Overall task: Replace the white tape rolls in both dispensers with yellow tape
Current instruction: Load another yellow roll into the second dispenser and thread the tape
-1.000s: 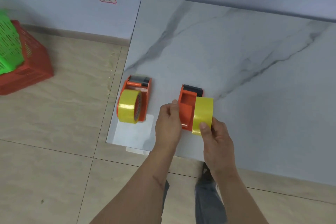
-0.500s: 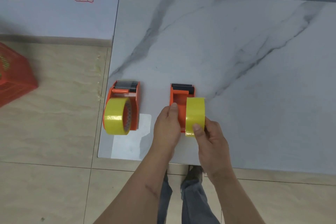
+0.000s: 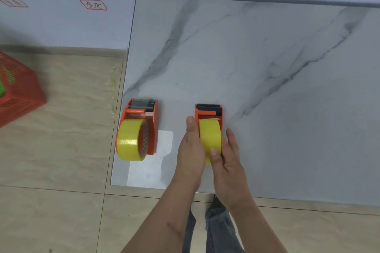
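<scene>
Hands [image 3: 209, 150] around yellow roll [image 3: 210, 135] — in dispenser [image 3: 208, 112]

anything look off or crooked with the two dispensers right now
Nothing is damaged. The left dispenser sits at the table edge, its yellow roll overhanging. Both hands are on the right dispenser's roll.
</scene>
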